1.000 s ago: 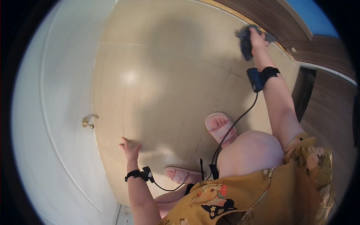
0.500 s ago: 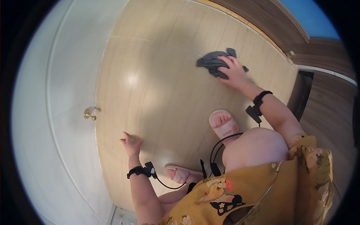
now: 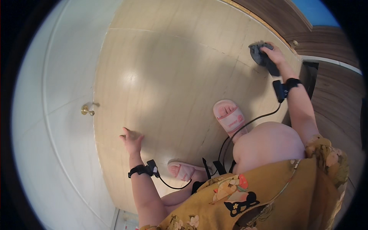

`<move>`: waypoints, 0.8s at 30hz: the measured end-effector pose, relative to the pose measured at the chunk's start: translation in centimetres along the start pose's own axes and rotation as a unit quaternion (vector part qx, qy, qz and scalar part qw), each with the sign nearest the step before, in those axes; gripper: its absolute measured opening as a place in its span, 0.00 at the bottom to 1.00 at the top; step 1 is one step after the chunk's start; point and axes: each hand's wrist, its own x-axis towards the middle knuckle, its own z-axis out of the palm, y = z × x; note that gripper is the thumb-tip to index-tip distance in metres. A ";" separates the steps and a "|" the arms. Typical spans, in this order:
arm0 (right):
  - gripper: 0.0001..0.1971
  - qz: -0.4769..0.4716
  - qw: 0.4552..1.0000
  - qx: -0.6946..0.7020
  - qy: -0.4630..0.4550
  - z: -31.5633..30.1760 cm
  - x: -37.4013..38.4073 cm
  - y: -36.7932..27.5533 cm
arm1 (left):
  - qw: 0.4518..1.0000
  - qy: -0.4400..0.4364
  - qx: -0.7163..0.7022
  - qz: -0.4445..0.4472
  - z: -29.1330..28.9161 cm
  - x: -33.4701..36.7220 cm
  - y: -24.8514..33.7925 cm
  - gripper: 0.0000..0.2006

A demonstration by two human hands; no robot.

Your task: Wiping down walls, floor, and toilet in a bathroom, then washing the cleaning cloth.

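In my right hand (image 3: 275,53) is a crumpled dark grey cloth (image 3: 262,56), bunched under the fingers against the beige floor (image 3: 172,92), close to the brown wall edge. A corner of the cloth hangs out toward my wrist. My left hand (image 3: 132,141) holds nothing; its fingers and thumb are apart, low over the floor on the left side. Whether its fingertips touch the floor I cannot tell. A black strap with a small device (image 3: 283,91) is on my right wrist, and a similar strapped device (image 3: 147,169) is on my left.
A white panel (image 3: 46,126) with a brass doorstop (image 3: 87,110) stands along the left. At the right are brown wood panels (image 3: 329,48) and a dark box-like edge (image 3: 308,76). Pink slippers (image 3: 230,116) are on my feet, and a black cable (image 3: 253,119) runs by my knee.
My right hand has swept the cloth rightward and slightly farther away, up to near the brown wall edge. The left hand has barely moved.
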 end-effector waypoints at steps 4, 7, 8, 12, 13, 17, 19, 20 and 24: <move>0.27 -0.127 0.906 -0.332 0.230 11.0 -6.0 0.9 | 1.000 0.003 0.021 -0.004 0.7 0.4 -1.9 0.51; 0.25 -0.145 0.899 -0.368 0.187 11.5 -6.8 1.3 | 0.998 0.046 0.041 0.035 1.2 0.3 -2.9 0.52; 0.24 -0.156 0.910 -0.342 0.175 10.9 -5.7 1.8 | 0.999 0.027 0.027 0.014 1.1 0.1 -2.8 0.52; 0.24 -0.091 0.907 -0.284 0.299 5.3 2.5 2.9 | 0.999 -0.006 0.041 -0.032 0.5 -0.2 -0.8 0.52; 0.27 -0.142 0.879 -0.280 0.358 2.9 6.6 4.9 | 0.999 -0.007 0.040 -0.029 0.9 0.3 -0.6 0.52; 0.26 -0.200 0.934 0.009 0.296 2.6 10.8 -0.6 | 1.000 0.013 0.012 0.013 1.1 0.2 -1.1 0.52; 0.22 -0.276 0.880 -0.229 0.312 10.2 7.7 -5.8 | 0.999 0.039 0.021 -0.005 1.6 0.2 -2.9 0.51; 0.21 -0.366 0.861 -0.242 0.256 13.3 5.7 -7.3 | 0.999 0.034 0.025 0.003 2.0 0.5 -4.7 0.51; 0.21 -0.573 0.776 -0.264 0.009 19.5 -6.7 -9.2 | 0.998 -0.008 0.032 -0.050 0.6 0.1 -1.3 0.51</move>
